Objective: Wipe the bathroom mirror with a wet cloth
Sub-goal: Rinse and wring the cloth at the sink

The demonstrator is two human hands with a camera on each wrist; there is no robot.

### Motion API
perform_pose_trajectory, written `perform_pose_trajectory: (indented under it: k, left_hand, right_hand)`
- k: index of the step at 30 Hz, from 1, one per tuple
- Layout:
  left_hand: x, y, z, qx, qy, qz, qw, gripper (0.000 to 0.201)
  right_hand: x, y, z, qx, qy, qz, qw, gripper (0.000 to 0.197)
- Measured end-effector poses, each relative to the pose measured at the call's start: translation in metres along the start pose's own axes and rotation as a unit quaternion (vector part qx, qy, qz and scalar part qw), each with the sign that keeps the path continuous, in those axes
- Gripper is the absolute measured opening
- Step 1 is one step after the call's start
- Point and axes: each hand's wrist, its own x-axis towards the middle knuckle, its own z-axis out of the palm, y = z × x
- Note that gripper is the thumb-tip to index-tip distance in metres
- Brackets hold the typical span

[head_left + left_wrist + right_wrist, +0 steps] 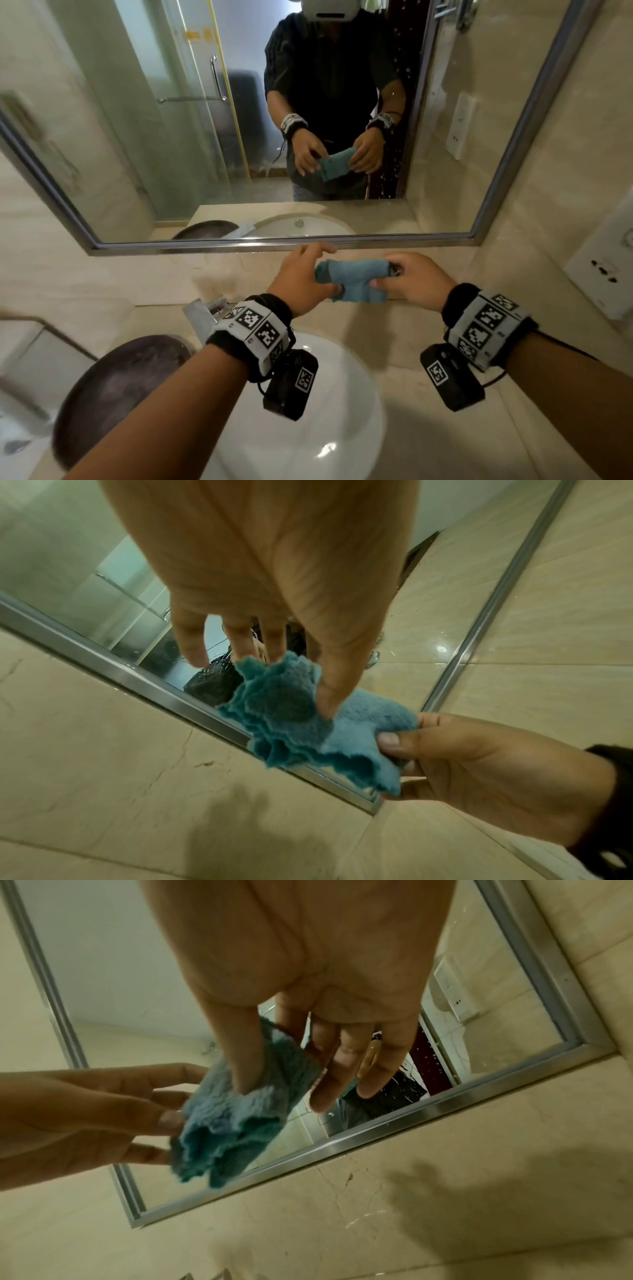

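Currently blue cloth [352,279] at frame centre, below mirror [205,102], pinched between left hand [301,281] and right hand [416,279]. Risk: bunched folds, loose thumb grip, possible drop into basin [342,411].

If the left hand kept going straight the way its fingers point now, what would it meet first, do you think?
Probably the mirror. The left hand, pinching the blue cloth together with the right hand, points at the mirror's lower frame just ahead. Nothing else shows between them, though depth is hard to judge.
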Motion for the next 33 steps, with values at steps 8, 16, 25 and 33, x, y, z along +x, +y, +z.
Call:
perform_pose_trajectory:
  k: [8,16,25,33]
  left_hand:
    - [0.034,-0.006,0.008,-0.086,-0.095,0.023,0.991,0.067]
    - [0.053,-0.005,0.004,-0.183,-0.111,0.051,0.976,0.052]
    - [0.068,0.010,0.008,-0.202,-0.066,0.082,0.974,0.043]
    - [0.091,0.018,0.009,-0.111,-0.072,0.088,0.987,0.056]
  right_hand:
    - [0.009,-0.022,0.005,0.210,0.007,0.022,0.977,0.021]
    - [0.013,-0.037,-0.005,0.232,-0.035,0.007,0.972,0.023]
    - [0.023,-0.031,-0.009,0.339,0.053,0.046,0.938,0.072]
    - [0.039,-0.012,-0.024,0.289,0.118,0.030,0.949,0.027]
